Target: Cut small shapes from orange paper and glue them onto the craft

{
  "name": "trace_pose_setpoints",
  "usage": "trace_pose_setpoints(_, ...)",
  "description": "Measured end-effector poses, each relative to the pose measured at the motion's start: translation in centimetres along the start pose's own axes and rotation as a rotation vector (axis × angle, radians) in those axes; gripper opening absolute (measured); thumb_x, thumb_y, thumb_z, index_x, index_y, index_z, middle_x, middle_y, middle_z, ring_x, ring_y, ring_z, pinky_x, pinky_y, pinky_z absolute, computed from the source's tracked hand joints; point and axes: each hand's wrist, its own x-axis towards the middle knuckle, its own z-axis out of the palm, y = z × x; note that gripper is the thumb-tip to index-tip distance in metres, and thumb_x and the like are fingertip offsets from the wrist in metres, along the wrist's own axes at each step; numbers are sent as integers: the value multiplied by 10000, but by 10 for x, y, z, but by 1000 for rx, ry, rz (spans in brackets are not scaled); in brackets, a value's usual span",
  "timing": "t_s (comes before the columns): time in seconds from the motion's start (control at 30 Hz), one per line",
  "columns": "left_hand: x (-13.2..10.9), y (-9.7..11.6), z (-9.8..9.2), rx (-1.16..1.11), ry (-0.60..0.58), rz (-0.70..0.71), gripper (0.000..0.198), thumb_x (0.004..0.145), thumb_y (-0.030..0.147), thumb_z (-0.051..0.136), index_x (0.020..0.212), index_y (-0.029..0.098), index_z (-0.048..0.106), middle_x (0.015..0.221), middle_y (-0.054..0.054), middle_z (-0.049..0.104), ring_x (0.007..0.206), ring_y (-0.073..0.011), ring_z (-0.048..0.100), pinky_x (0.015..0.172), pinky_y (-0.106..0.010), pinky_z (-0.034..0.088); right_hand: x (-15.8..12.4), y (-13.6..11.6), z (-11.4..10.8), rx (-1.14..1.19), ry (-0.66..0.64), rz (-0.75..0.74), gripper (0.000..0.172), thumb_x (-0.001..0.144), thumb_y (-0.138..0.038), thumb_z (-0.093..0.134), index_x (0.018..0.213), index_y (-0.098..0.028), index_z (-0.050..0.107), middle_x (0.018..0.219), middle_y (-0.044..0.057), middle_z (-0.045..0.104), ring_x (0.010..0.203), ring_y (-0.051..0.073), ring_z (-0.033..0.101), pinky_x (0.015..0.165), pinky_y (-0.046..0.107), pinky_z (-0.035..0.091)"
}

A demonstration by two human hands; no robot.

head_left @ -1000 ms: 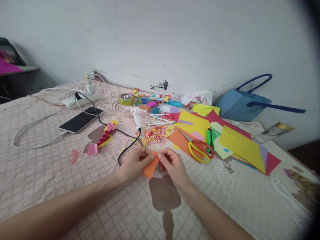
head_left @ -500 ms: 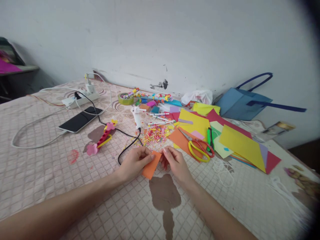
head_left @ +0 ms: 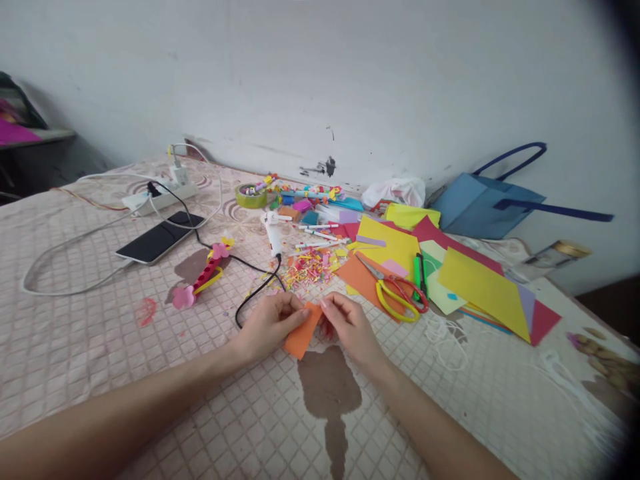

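With the left hand [head_left: 270, 325] curled in, pinching an orange card [head_left: 300, 339] over the cloth's [head_left: 200, 400] near middle; with the right hand [head_left: 353, 327], thumb and finger nearly together, meeting its top right corner, whether gripping cannot tell. Backed by a pale wall [head_left: 280, 80] with black scuffs [head_left: 329, 165]. Covered in gridded cloth, worn into brown patches [head_left: 330, 383]. Crowded beyond with a blue bag [head_left: 483, 207], coloured sheets [head_left: 480, 287], phone [head_left: 160, 238], scissors [head_left: 384, 279], glue gun [head_left: 273, 238], bright bits [head_left: 313, 270].

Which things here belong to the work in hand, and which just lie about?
Belonging: orange piece in the left hand, right hand at its edge; perhaps scissors, glue gun.
Apparently just lying about: phone, blue bag.
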Motion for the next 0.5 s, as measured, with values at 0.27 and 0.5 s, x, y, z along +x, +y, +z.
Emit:
trace_pose_setpoints(0.27,-2,-2,1,41,-26,9,269,792,374,567,686,129,543,611,14,500,553,-82,431,496,-189,344,0,-6,-3,-114,-101,-42,213,832,-366,559,715,-188,544,616,-37,473,534,94,427,483,207,343)
trace_pose_setpoints(0.5,-1,-2,0,-15,-128,-78,328,802,431,545,758,107,577,618,13,504,533,-75,422,469,-184,311,0,-5,-2,-127,-45,-95,197,865,-338,512,747,-184,548,654,-23,496,556,97,440,503,209,361)
